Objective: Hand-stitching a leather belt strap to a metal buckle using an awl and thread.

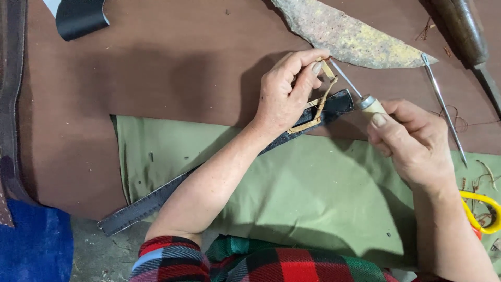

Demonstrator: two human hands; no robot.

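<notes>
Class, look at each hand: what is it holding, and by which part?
The right hand holds an awl by its pale wooden handle. The left hand pinches the upper end of a tan lacing strip, threaded through a dark strap.

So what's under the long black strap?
The black strap lies on green cloth, which lies on a brown sheet. The left hand and forearm cover its middle, so what lies beneath there can't be seen.

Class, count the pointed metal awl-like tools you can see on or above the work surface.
2: one awl held in the right hand, one lying on the brown sheet at right. Others may be hidden.
</notes>
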